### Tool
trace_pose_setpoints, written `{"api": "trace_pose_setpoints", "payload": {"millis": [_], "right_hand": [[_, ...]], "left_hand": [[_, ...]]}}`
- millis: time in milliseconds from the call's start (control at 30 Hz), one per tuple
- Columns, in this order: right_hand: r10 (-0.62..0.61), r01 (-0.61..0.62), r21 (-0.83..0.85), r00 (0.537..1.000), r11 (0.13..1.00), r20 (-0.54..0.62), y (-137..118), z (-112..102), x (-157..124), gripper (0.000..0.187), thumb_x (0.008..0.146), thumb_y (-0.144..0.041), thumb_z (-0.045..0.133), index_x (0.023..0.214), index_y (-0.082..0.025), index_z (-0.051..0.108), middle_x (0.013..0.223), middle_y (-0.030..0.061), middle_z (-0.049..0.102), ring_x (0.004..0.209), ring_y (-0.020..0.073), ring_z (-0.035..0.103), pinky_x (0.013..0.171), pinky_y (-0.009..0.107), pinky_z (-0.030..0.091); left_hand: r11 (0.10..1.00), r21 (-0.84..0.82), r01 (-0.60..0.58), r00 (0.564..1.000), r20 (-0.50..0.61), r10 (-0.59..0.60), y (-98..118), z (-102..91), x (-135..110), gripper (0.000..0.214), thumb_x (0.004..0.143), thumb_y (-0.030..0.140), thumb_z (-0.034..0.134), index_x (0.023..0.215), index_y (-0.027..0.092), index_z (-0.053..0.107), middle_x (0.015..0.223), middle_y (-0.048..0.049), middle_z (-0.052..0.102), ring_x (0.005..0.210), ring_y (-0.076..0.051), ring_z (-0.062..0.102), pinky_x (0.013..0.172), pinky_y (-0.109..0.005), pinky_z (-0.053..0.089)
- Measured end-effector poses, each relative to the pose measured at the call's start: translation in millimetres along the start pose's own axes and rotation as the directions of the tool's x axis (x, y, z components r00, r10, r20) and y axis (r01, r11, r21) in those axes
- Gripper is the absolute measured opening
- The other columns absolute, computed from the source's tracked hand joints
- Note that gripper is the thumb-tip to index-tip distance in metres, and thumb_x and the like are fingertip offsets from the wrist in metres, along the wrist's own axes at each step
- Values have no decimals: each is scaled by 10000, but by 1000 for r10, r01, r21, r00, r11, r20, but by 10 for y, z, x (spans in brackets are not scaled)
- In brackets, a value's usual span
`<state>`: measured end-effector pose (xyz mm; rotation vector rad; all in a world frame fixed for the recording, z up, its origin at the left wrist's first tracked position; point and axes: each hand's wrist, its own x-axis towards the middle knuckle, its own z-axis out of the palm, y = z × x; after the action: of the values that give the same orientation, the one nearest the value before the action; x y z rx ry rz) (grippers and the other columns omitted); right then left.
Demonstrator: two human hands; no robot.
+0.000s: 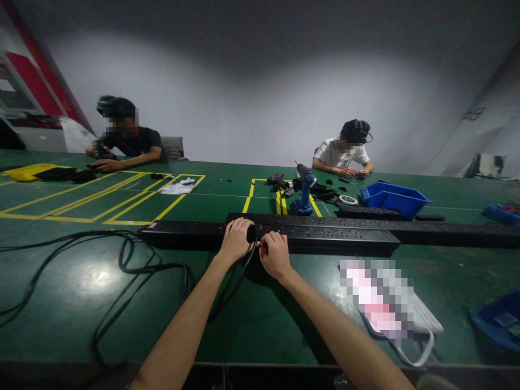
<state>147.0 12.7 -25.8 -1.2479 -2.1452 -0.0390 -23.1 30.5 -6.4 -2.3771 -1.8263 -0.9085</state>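
Observation:
A long black power strip [325,234] lies across the table, its row of sockets facing up. At its middle is a black plug [257,231] with a cable [244,271] hanging down toward me. My left hand [236,238] is closed around the plug's left side, fingers bent over the strip. Close on the right, my right hand [277,254] is curled with its fingertips pinched near the plug and the strip's front edge. What those fingertips hold, if anything, is hidden. I cannot tell how far the plug sits in a socket.
Behind lies a second long strip [455,233]. A blue cordless drill [304,189] stands beyond it, near a blue bin [396,197]. Loose black cable [130,254] loops at left. A phone [374,298] lies at right. Two people sit across the green table [227,189].

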Motion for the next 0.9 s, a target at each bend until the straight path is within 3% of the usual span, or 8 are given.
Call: {"api": "trace_pose_setpoints", "payload": {"millis": [300,667,900], "right_hand": [[-78,78,6,981,997,179,-85,24,-67,118,826,-144,508,873,-212,592,962,36,616,747,152,570,684,259,401],[-2,-7,56,988,998,153,-63,31,-68,115,809,-146,493,855,-226,563,958,21,629,738,149,591,647,241,392],[131,-142,234,989,962,65,-52,5,-49,90,832,-188,487,793,-217,563,862,13,644,745,150,582,675,232,384]], "left_hand": [[1000,13,28,1000,-3,-28,19,9,-11,399,759,252,609,1158,253,594,1297,-83,622,1293,-299,485,1131,-464,299],[1000,15,13,1000,-17,-13,13,21,-11,450,725,252,651,1170,259,586,1302,-77,623,1283,-297,494,1135,-458,305],[1000,12,15,1000,-6,-15,5,18,-1,435,745,333,680,1163,260,583,1309,-79,617,1278,-303,496,1110,-458,325]]}}
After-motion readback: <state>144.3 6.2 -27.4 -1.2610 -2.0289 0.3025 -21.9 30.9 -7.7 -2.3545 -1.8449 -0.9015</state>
